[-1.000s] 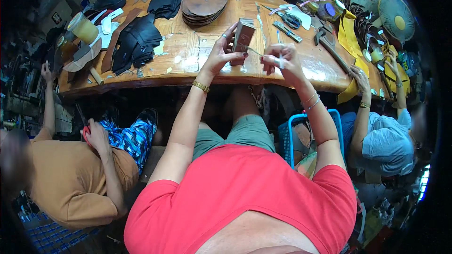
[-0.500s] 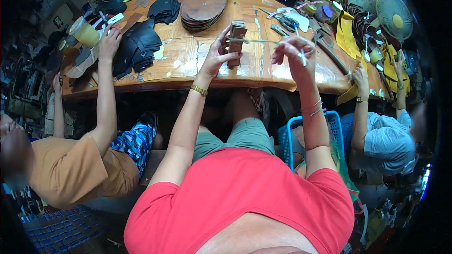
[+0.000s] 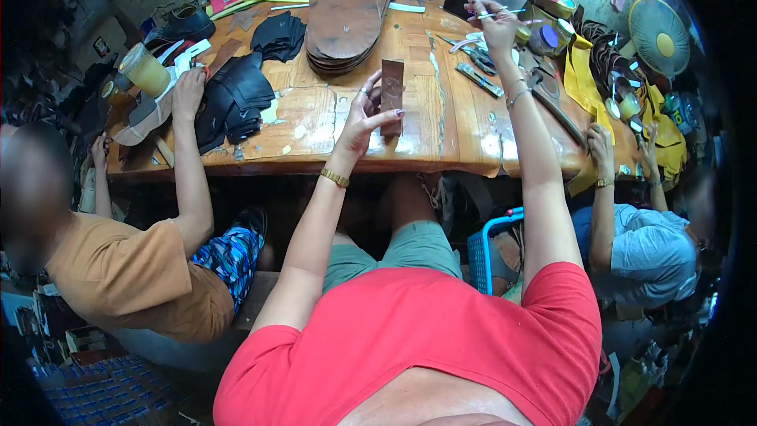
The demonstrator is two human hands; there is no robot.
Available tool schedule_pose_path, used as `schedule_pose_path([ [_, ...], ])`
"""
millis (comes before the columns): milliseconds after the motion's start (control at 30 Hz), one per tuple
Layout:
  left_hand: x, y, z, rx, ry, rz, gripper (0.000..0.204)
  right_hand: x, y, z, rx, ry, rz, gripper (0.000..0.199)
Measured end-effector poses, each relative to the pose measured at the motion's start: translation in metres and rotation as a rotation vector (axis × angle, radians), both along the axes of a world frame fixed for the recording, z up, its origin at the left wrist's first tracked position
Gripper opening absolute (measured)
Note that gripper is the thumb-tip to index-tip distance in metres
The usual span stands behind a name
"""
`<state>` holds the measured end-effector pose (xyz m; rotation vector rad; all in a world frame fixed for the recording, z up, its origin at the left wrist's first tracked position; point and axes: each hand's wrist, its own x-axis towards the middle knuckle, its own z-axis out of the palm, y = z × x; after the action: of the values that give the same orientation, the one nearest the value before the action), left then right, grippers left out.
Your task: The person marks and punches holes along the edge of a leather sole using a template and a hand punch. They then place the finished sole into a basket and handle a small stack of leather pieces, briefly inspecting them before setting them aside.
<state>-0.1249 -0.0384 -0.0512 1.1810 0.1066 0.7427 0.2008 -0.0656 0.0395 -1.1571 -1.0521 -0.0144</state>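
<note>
Over the wooden worktop [image 3: 473, 138], your left hand [image 3: 359, 122] pinches a brown leather strip [image 3: 392, 95] upright, face toward you for checking. Your right hand [image 3: 497, 28], stretched far forward, grips a thin white brush [image 3: 493, 12] near the tools [image 3: 477, 79].

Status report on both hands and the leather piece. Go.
Left hand grips brown leather piece upright over the wooden table. Right hand reaches far, pinching a thin white stick. Scattered tools lie between.
</note>
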Motion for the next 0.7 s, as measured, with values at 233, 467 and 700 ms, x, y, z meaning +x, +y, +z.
schedule_pose_path([
  [233, -0.003, 0.000, 0.006, 0.026, -0.010, 0.055, 0.089, 0.059, 0.023, -0.070, -0.641, -0.568, -0.776, 0.023],
  [467, 0.000, -0.011, 0.014, 0.173, 0.008, 0.135, 0.096, 0.061, -0.015, -0.077, -0.640, -0.506, -0.808, 0.020],
  [700, 0.037, 0.001, 0.044, 1.099, 0.419, 0.619, 0.098, 0.015, -0.088, -0.075, -0.690, -0.379, -0.482, 0.025],
])
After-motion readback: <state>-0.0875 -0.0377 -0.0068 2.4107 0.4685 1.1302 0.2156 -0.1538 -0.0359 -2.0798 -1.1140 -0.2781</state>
